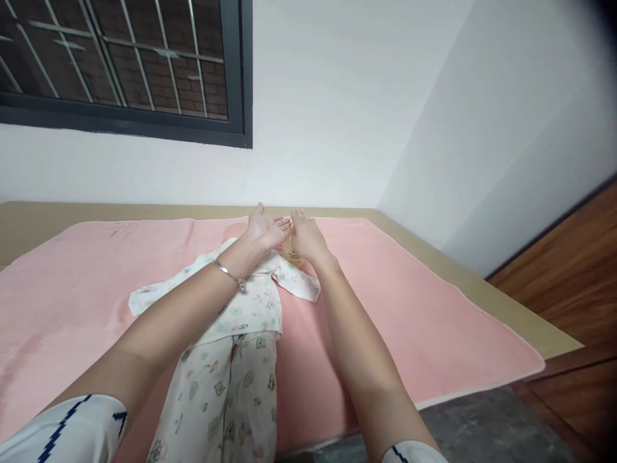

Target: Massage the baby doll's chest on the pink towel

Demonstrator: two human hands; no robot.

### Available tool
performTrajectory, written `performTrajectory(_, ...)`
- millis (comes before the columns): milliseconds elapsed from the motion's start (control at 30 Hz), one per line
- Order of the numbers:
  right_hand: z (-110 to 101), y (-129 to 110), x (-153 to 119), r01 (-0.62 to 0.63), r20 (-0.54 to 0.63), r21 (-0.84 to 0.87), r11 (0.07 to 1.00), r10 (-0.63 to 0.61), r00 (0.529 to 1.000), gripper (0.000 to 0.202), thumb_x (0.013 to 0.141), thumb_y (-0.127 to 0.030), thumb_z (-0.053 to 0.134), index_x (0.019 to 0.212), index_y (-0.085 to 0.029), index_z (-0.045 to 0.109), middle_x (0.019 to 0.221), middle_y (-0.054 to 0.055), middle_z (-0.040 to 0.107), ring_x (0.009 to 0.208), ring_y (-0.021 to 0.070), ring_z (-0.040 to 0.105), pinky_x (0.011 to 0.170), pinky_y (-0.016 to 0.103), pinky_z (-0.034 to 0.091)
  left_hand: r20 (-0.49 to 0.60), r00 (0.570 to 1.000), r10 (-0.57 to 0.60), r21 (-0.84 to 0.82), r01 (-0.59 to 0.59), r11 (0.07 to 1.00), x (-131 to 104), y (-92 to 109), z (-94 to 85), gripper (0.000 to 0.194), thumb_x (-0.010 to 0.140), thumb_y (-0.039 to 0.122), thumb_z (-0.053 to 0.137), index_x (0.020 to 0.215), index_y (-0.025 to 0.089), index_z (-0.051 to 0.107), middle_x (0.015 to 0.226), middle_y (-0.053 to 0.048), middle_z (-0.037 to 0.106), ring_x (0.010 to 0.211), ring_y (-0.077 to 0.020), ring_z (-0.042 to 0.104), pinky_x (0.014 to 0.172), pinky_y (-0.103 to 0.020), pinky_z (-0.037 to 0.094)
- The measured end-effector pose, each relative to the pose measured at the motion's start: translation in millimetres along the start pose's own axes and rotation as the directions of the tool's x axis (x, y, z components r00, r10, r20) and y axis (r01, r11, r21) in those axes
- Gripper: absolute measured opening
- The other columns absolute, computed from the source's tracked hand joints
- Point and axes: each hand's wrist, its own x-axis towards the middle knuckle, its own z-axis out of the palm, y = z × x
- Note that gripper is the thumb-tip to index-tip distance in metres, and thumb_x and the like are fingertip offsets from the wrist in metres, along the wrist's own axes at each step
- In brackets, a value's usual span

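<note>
My left hand point(267, 229) is held palm up with its fingers stretched toward the right, a silver bracelet point(230, 275) round the wrist. Close beside it, my right hand point(309, 238) is curled over the top of a small bottle of yellowish liquid point(292, 254); the bottle's top is hidden by the hand. Beneath my left arm lies a small white printed pajama top point(255, 302), sleeves spread, with matching trousers point(250, 392) below it. A round peach-coloured shape point(234, 230) shows at the neck end, partly behind my left hand, too covered to name.
A pink mat point(395, 308) covers most of a pale wooden surface point(511, 321). White walls point(337, 116) rise behind and to the right. A dark-framed, barred window point(144, 64) is at upper left, brown wooden furniture point(569, 270) at right, grey floor point(486, 424) below.
</note>
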Motion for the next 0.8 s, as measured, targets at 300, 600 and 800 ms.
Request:
performTrajectory(300,13.5,-19.0,-4.7,-0.063,-0.015,-0.182,0.981,0.061,0.998,0.066,0.091,-0.024,0.049,0.152,-0.005,0.031,0.162,0.023,0.024,0.151,0.0335,0.018,0.120,0.059,0.015,-0.012,0.999,0.043,-0.035,-0.044,0.998,-17.1,7.4,-2.2,0.086,0.094,0.058,-0.004,0.148,0.006,0.038,0.146,-0.023,0.050,0.135,-0.0263,0.053,0.110,-0.041,0.046)
performTrajectory(600,17.5,-48.9,-8.3,-0.199,-0.028,-0.237,0.951,0.198,0.980,0.072,0.088,-0.017,0.049,0.154,0.001,0.025,0.164,0.026,0.010,0.153,0.0377,0.002,0.122,0.056,0.012,0.017,1.000,0.003,0.053,-0.004,0.999,-96.1,9.4,-49.3,0.080,0.094,0.054,0.003,0.144,0.010,0.046,0.143,-0.021,0.055,0.137,-0.0263,0.051,0.111,-0.043,0.045)
performTrajectory(800,11.1,-109.4,-29.5,-0.023,-0.015,0.189,0.982,0.027,1.000,0.051,0.102,-0.030,0.030,0.143,-0.009,0.050,0.160,0.017,0.031,0.151,0.0318,0.022,0.122,0.054,0.021,0.004,0.999,-0.044,-0.150,0.044,0.988,-145.3,16.7,-74.9,0.069,0.097,0.054,0.015,0.142,0.014,0.048,0.143,-0.018,0.055,0.137,-0.0245,0.051,0.115,-0.040,0.041)
